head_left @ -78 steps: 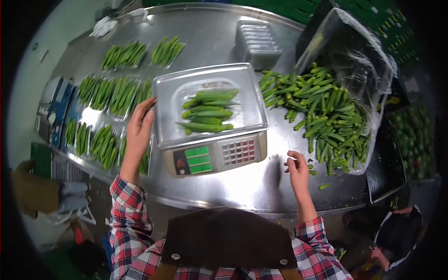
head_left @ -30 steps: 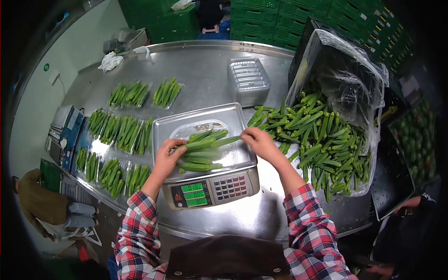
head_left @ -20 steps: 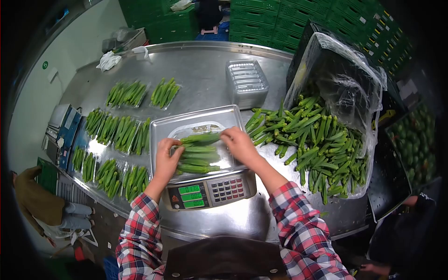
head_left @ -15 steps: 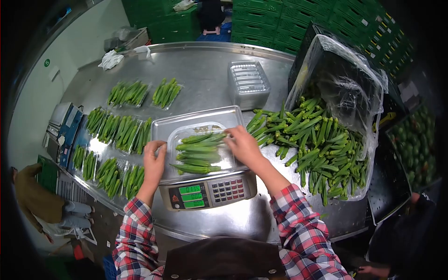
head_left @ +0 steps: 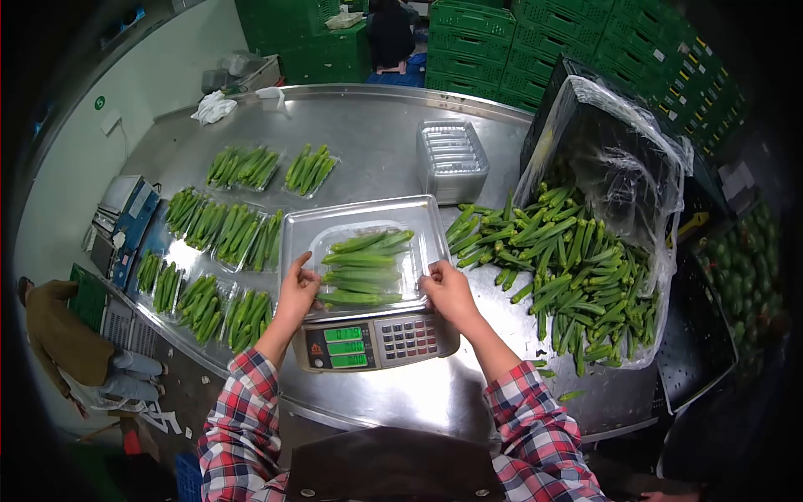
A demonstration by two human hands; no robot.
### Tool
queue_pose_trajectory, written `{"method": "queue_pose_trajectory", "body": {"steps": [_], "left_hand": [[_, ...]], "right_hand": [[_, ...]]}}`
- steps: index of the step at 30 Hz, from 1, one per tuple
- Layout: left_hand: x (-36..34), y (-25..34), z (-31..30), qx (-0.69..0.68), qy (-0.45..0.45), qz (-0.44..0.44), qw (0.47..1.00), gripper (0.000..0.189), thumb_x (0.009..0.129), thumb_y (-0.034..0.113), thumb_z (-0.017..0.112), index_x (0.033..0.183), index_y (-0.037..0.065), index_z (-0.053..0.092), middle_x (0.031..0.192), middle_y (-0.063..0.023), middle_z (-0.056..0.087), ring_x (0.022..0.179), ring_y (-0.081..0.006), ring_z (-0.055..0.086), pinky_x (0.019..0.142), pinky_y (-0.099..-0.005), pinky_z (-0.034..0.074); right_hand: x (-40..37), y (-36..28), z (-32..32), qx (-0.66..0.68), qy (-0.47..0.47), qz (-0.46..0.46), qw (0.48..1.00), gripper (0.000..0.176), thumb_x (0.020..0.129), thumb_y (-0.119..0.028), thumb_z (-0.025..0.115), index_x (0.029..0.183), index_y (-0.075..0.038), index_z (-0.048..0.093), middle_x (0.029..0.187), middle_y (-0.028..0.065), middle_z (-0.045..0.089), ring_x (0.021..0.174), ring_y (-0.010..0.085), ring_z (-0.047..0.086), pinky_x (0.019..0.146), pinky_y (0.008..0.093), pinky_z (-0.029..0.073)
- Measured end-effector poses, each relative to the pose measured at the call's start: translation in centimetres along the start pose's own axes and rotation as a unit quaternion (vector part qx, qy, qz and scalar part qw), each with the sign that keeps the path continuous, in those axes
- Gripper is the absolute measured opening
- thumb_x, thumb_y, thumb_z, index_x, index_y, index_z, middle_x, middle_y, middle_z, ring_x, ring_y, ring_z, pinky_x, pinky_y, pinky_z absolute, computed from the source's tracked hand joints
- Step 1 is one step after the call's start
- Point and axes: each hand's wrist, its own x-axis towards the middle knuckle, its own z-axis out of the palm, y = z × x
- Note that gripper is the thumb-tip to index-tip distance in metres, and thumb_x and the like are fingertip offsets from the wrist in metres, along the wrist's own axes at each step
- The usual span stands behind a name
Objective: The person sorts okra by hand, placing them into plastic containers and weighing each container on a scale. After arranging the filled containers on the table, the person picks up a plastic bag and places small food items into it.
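A clear plastic tray with several okra pods lying side by side rests on the metal pan of a digital scale. The scale's green displays are lit. At the tray's left edge is my left hand, its index finger raised and the fingertips near the rim. My right hand is at the tray's right edge, thumb and fingers pinched on the rim. Right of the scale lies a large heap of loose okra. Filled okra trays stand in rows to the left.
A stack of clear trays stands behind the scale. A black crate lined with plastic film is tipped at the right. Green crates are piled beyond the table. A person is at the far left, another at the back.
My right hand has moved down from the okra to the tray's right edge. My left hand has shifted slightly at the left edge. The whole view has moved a little.
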Motion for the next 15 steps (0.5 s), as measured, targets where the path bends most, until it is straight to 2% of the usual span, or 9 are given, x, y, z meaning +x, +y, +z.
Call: {"method": "queue_pose_trajectory", "body": {"steps": [2, 4, 7, 8, 10, 11, 12, 13, 15], "left_hand": [[-0.2, -0.7, -0.7, -0.056, 0.034, 0.064, 0.996, 0.054, 0.078, 0.001, 0.051, 0.13, 0.003, 0.035, 0.083, -0.0005, 0.049, 0.068, -0.0067, 0.045, 0.06, -0.02, 0.043], [-1.0, -0.4, -2.0, -0.13, 0.076, 0.097, 0.984, 0.052, 0.077, 0.001, 0.049, 0.128, 0.001, 0.036, 0.081, 0.0002, 0.047, 0.072, -0.008, 0.044, 0.071, -0.0208, 0.037], [-1.4, -1.1, -5.1, -0.27, 0.122, 0.103, 0.949, 0.053, 0.077, 0.001, 0.049, 0.128, 0.003, 0.035, 0.085, -0.0025, 0.046, 0.076, -0.0099, 0.045, 0.069, -0.0243, 0.042], [-1.5, -1.3, -6.3, -0.289, 0.133, 0.086, 0.944, 0.053, 0.076, 0.004, 0.049, 0.128, 0.005, 0.035, 0.089, -0.004, 0.046, 0.081, -0.0119, 0.046, 0.071, -0.0278, 0.043], [-1.9, -1.6, -9.1, -0.379, 0.151, -0.018, 0.913, 0.05, 0.078, 0.005, 0.048, 0.126, 0.003, 0.037, 0.084, -0.0035, 0.048, 0.078, -0.0135, 0.048, 0.075, -0.0277, 0.043], [-2.0, -1.5, -10.8, -0.44, 0.138, -0.067, 0.885, 0.047, 0.079, 0.009, 0.05, 0.124, 0.004, 0.038, 0.088, -0.0052, 0.048, 0.082, -0.0167, 0.05, 0.079, -0.0319, 0.044], [-1.7, -3.0, -12.9, -0.472, 0.105, -0.073, 0.872, 0.04, 0.081, 0.013, 0.052, 0.119, 0.006, 0.044, 0.094, -0.0067, 0.049, 0.086, -0.0192, 0.051, 0.082, -0.0355, 0.043], [-2.2, -2.2, -15.5, -0.456, 0.116, -0.123, 0.874, 0.03, 0.083, 0.017, 0.051, 0.111, 0.007, 0.05, 0.099, -0.0082, 0.05, 0.09, -0.0206, 0.051, 0.083, -0.039, 0.043], [-1.8, -4.5, -20.9, -0.482, 0.084, -0.172, 0.855, 0.025, 0.086, 0.018, 0.048, 0.107, 0.005, 0.053, 0.103, -0.009, 0.054, 0.09, -0.0203, 0.054, 0.081, -0.0377, 0.046]], "right_hand": [[-1.0, -1.8, 0.1, 0.099, -0.024, 0.047, 0.994, 0.015, 0.081, -0.009, 0.055, 0.091, 0.001, 0.05, 0.069, 0.0066, 0.059, 0.045, 0.0087, 0.051, 0.037, 0.0217, 0.04], [-1.5, -3.3, 1.3, 0.177, -0.039, 0.059, 0.982, 0.015, 0.081, -0.007, 0.055, 0.092, 0.002, 0.049, 0.071, 0.0078, 0.059, 0.045, 0.01, 0.051, 0.038, 0.0224, 0.041], [-1.4, -5.7, 4.8, 0.246, -0.078, 0.055, 0.965, 0.018, 0.082, -0.006, 0.054, 0.095, 0.004, 0.047, 0.078, 0.0123, 0.06, 0.047, 0.0133, 0.053, 0.039, 0.0238, 0.043], [-1.5, -6.6, 6.2, 0.243, -0.088, 0.049, 0.965, 0.018, 0.082, -0.007, 0.054, 0.095, 0.005, 0.048, 0.08, 0.0128, 0.06, 0.047, 0.0134, 0.053, 0.04, 0.0239, 0.043], [-1.3, -8.2, 9.9, 0.225, -0.105, 0.03, 0.968, 0.019, 0.083, -0.008, 0.054, 0.096, 0.004, 0.048, 0.08, 0.012, 0.06, 0.047, 0.0127, 0.052, 0.041, 0.0238, 0.043], [-0.8, -8.7, 12.0, 0.213, -0.111, 0.016, 0.971, 0.02, 0.082, -0.009, 0.055, 0.097, 0.003, 0.049, 0.079, 0.0106, 0.06, 0.048, 0.0118, 0.052, 0.042, 0.0235, 0.043], [-0.1, -9.4, 13.9, 0.209, -0.118, 0.022, 0.971, 0.02, 0.082, -0.009, 0.055, 0.096, 0.003, 0.05, 0.079, 0.0103, 0.06, 0.048, 0.0118, 0.052, 0.042, 0.0235, 0.042], [0.4, -10.3, 16.2, 0.202, -0.118, 0.029, 0.972, 0.019, 0.082, -0.009, 0.056, 0.096, 0.002, 0.05, 0.078, 0.01, 0.06, 0.049, 0.0117, 0.051, 0.042, 0.0234, 0.042], [0.9, -12.0, 20.7, 0.183, -0.151, 0.016, 0.971, 0.019, 0.082, -0.009, 0.056, 0.096, 0.003, 0.051, 0.077, 0.0099, 0.06, 0.05, 0.0122, 0.052, 0.042, 0.0233, 0.042]]}}
